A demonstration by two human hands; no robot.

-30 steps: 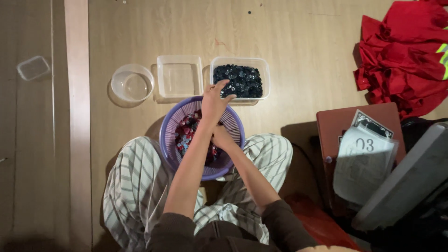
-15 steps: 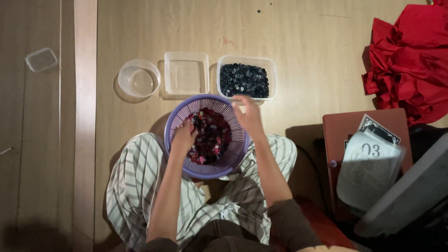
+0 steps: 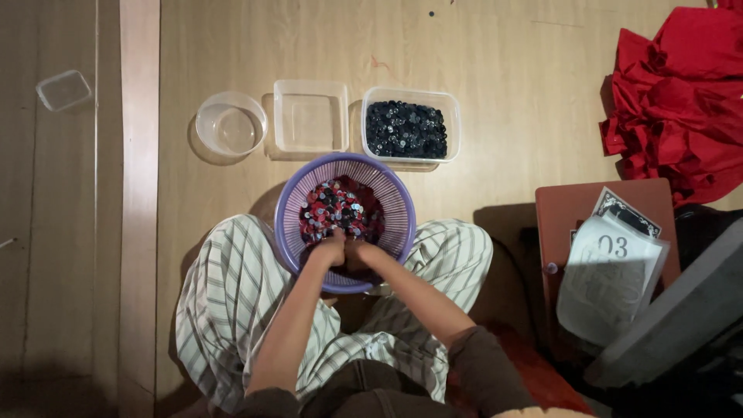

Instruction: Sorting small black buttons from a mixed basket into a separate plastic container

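A purple slotted basket (image 3: 395, 203) sits between my knees, holding a heap of red, black and white buttons (image 3: 340, 209). Both my hands are down inside it at the near side, pressed close together. My left hand (image 3: 331, 249) and my right hand (image 3: 361, 252) have their fingers curled into the buttons, so what they grip is hidden. Beyond the basket stands a clear rectangular tub (image 3: 453, 116) filled with dark buttons (image 3: 405, 128).
An empty clear square tub (image 3: 311, 116) and an empty clear round bowl (image 3: 231, 124) stand left of the dark-button tub. A small clear lid (image 3: 63, 90) lies far left. Red cloth (image 3: 681, 101) is at right, above a brown board (image 3: 569, 213) with papers (image 3: 611, 271).
My right hand has come back from the dark-button tub into the basket. My left hand slid to the near side, so both hands now meet there.
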